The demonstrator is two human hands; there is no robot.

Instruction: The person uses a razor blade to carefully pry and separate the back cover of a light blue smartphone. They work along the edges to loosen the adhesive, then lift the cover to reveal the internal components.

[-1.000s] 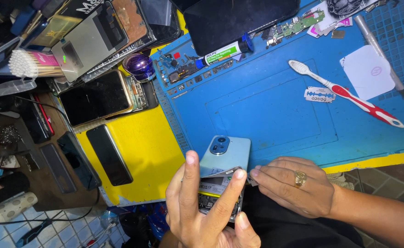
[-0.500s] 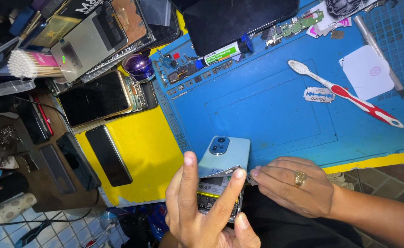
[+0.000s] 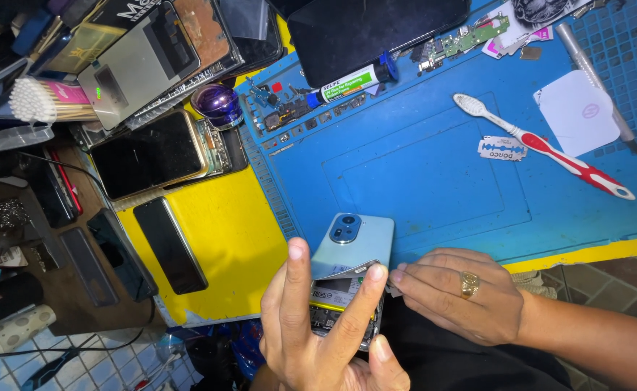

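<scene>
A: Phone?
B: Pale-blue smartphone (image 3: 351, 271), back cover lifted, at blue mat's (image 3: 434, 181) near edge on the desk.
A: Fingers?
B: Left hand (image 3: 326, 326) fingers spread, gripping it. Right hand (image 3: 456, 293) fingers together, pinching at cover's edge.

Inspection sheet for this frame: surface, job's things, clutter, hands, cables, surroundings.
Surface: blue work mat over a yellow board.
Job's things: pale blue phone with its back cover lifted at the lower edge, insides showing.
Clutter: toothbrush, razor blade, glue tube, circuit parts, several dark phones, cotton swabs.
Hands: left hand grips the phone; right hand, with a ring, sits at the cover's edge.
Cables: dark cable at lower left.
Surroundings: tiled floor, brown tiles at right.
</scene>
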